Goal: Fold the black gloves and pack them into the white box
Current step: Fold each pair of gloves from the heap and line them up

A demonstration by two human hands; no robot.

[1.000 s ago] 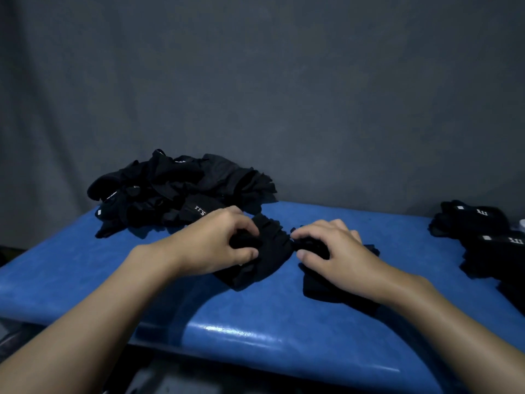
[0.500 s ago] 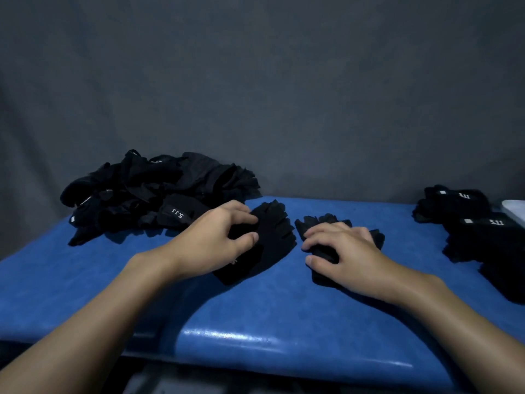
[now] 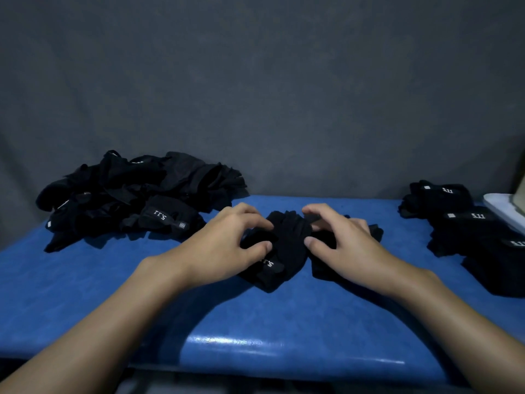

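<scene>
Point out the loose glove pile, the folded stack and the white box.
glove pile (image 3: 136,200), head view, middle of the heap.
folded stack (image 3: 466,228), head view, a middle glove.
white box (image 3: 504,213), head view, its rim.

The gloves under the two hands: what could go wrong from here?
1. The left hand and right hand each grip a glove, and the left glove and right glove meet bunched, so the fold may come out lumpy.
2. The white box lies past the folded stack at the far right; a reach there could topple the stack.
</scene>
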